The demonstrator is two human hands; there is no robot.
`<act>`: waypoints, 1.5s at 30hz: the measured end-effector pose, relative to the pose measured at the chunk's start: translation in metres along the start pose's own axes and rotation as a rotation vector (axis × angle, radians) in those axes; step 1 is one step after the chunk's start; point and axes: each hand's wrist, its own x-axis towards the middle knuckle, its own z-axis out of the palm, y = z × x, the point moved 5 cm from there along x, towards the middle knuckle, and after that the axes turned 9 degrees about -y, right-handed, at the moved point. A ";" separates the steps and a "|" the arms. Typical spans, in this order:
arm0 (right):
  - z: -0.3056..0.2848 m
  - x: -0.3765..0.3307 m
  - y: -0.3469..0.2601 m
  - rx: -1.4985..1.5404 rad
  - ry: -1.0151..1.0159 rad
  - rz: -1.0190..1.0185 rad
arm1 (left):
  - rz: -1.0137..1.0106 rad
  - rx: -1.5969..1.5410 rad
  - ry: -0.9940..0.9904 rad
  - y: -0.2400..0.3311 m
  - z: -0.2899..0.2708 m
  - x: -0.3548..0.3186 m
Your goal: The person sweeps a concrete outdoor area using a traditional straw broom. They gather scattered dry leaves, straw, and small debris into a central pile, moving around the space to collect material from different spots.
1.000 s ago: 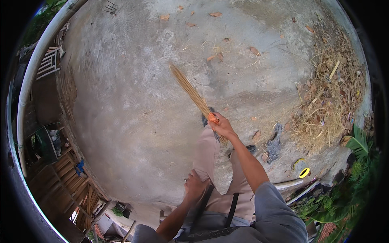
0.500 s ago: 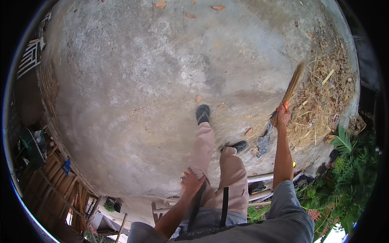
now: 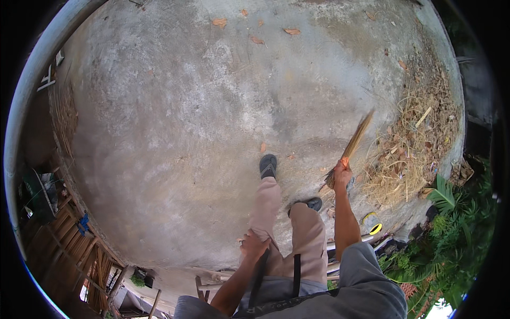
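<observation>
In my right hand (image 3: 342, 173) is a short stick broom (image 3: 358, 137) of thin tan bristles, bound with an orange band. My fingers are closed around its bound end, and dark stick ends poke out behind the hand. The bristles point up and to the right, beside a heap of dry straw and leaves (image 3: 406, 154). My left hand (image 3: 254, 245) rests on my left trouser leg (image 3: 267, 204), its fingers apart and a ring showing on one of them. It holds nothing that I can see.
Loose brown leaves (image 3: 219, 23) lie on the grey concrete floor (image 3: 186, 117). A low wall edges the right side, with green plants (image 3: 451, 223) below it. Near my right elbow is a grey and yellow object (image 3: 372, 223). Wooden slats (image 3: 69, 255) stand at lower left.
My right hand has drawn the broom left and toward me, away from the straw heap. The grey and yellow object now shows more fully. My left hand stays on my leg.
</observation>
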 end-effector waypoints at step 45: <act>0.309 0.248 -0.308 0.530 -0.517 0.114 | 0.220 0.854 0.385 0.388 -0.435 0.060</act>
